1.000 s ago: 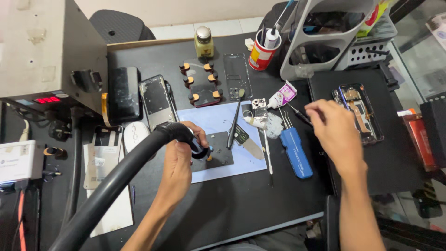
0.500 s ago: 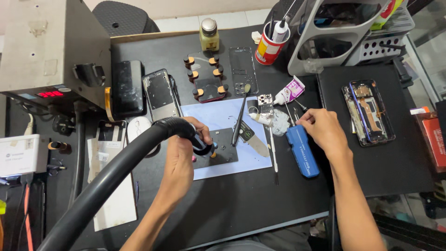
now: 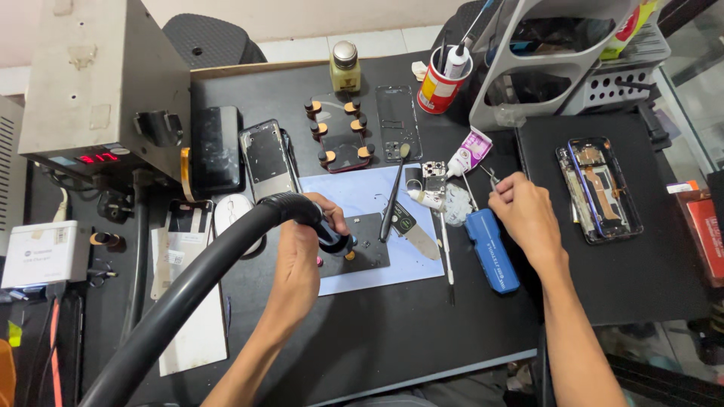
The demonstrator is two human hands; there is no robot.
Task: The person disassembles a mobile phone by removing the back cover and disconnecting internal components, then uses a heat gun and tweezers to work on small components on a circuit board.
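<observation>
1. My right hand [image 3: 524,215] has moved left from the opened phone [image 3: 599,188] to the tweezers [image 3: 492,179]; fingers pinched on them.
2. My left hand [image 3: 302,256] stays clamped on the hot-air nozzle [image 3: 332,240], its hose [image 3: 188,301] trailing toward me.
3. Surface: black bench [image 3: 422,339], blue mat [image 3: 362,197], grey station [image 3: 98,90] at left.
4. The nozzle tip points at the dark board [image 3: 369,249] on the mat; beside it lies a blue screwdriver [image 3: 490,250].

Board [image 3: 369,252] on mat [image 3: 392,275]; screwdriver [image 3: 492,250] right; station [image 3: 98,83] far left
</observation>
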